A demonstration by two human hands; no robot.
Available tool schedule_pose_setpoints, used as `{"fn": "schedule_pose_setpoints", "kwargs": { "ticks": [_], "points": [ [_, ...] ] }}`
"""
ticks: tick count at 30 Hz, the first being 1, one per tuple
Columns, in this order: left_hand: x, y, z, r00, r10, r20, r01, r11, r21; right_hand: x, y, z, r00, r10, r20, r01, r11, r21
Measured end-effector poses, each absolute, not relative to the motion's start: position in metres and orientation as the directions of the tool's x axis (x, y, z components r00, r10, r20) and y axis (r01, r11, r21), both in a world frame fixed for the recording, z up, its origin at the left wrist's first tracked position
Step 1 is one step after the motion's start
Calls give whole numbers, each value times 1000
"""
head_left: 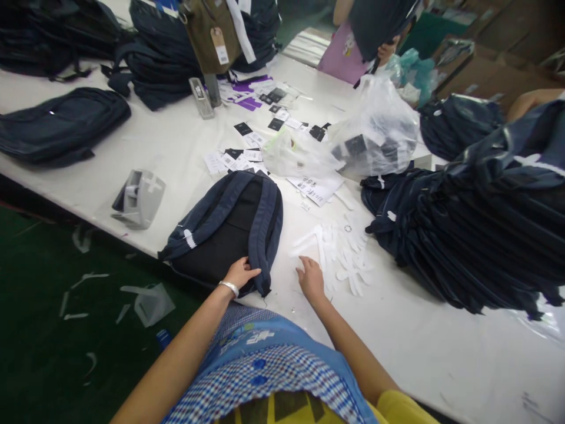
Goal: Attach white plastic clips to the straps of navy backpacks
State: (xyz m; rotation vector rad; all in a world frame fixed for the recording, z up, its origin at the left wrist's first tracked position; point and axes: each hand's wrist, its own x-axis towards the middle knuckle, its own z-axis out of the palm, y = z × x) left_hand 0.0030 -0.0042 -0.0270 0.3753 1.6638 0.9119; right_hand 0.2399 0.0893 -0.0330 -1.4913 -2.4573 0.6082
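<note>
Shirt, cut off | left hand on backpack strap, grip unclear | right hand half-spread, empty

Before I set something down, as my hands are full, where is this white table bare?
Mostly bare on the white table: near right, below the stacked backpacks; left, between the lone backpack there and the gray container. Crowded: the middle, with tags and a clear bag, and beside the right hand, where white scraps lie.

Opposite us stand an olive bag with a hanging tag, cardboard boxes near teal plastic, and a co-worker in pink; pale scraps litter the green floor.
</note>
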Motion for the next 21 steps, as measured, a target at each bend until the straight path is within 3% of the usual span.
{"fn": "schedule_pose_setpoints", "kwargs": {
  "ticks": [5, 10, 14, 21],
  "points": [
    [-3, -5, -22, -247, 658, -711, -281, 654, 703, 273, 79, -46, -189, 982, 7, 867, 170, -469],
    [4, -11, -38, -319, 701, -638, -345, 541, 767, 295, 66, -62, 18, 991, -135, 858, -85, -506],
    [10, -22, -44, -377, 705, -600, -376, 475, 795, 302, 64, -68, -21, 967, -254, 739, -156, -656],
    [11, -28, -38, -379, 679, -629, -462, 450, 764, 243, 81, -53, -275, 916, -292, 492, -127, -861]
  ]
}}
